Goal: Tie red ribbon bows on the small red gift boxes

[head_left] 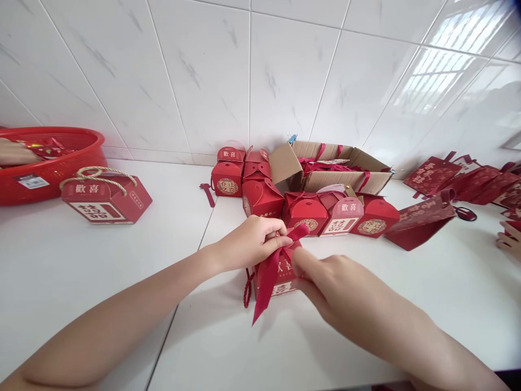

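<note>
A small red gift box [290, 277] with white lettering stands on the white table in front of me. A dark red ribbon [266, 282] lies knotted over its top, with one long tail hanging down its front. My left hand [264, 237] is closed above the box, pinching the ribbon between thumb and fingers. My right hand [325, 279] is closed at the box's right side; its fingers bend inward near the knot, and what they pinch is hidden. From the box's left side hangs a red braided cord [248, 289].
Behind stand several red gift boxes [305, 213] and an open cardboard box [345, 180] of ribbons. At left are a rope-handled box [108, 201] and a red basket [81, 149] with another person's hand [16, 152]. Red bags [423, 217] and another hand [509, 239] are at right.
</note>
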{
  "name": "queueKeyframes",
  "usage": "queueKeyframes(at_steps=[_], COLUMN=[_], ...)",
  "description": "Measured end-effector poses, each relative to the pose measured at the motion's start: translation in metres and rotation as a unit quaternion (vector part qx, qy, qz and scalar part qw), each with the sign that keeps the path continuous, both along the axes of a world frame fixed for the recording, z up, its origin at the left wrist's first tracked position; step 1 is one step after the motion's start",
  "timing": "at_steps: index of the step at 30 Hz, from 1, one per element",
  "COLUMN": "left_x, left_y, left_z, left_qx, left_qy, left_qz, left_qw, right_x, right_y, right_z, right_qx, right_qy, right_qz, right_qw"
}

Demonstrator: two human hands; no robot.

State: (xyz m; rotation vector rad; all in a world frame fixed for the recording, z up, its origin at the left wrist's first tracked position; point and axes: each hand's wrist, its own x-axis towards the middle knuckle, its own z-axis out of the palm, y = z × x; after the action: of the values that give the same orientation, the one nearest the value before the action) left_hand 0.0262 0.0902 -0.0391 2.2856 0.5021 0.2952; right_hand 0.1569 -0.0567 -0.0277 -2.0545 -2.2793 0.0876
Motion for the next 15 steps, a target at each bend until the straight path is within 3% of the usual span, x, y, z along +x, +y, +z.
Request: queueKeyframes(at_steps=[5, 9, 15], left_x=[0.001, 0.002, -0.001], left_y=[-0.002, -0.001, -0.003], left_z=[-0.004, -0.005, 0.003], left_qx=[0.014, 0.033, 0.009], left_qy=[-0.010, -0.004, 0.012], left_qz=[0.002, -0.011, 0.000], left_qw=[1.000, 0.999, 1.000], right_x=[-0.022, -0.025, -0.001], right_y=[0.001, 0.002, -0.002], right_z=[-0.002, -0.004, 0.011], right_qx=[0.004, 0.011, 0.079], right_qy=[-0.086, -0.097, 0.035], right_qz=[0.094, 0.151, 0.100], right_qw=[0.992, 0.984, 0.991])
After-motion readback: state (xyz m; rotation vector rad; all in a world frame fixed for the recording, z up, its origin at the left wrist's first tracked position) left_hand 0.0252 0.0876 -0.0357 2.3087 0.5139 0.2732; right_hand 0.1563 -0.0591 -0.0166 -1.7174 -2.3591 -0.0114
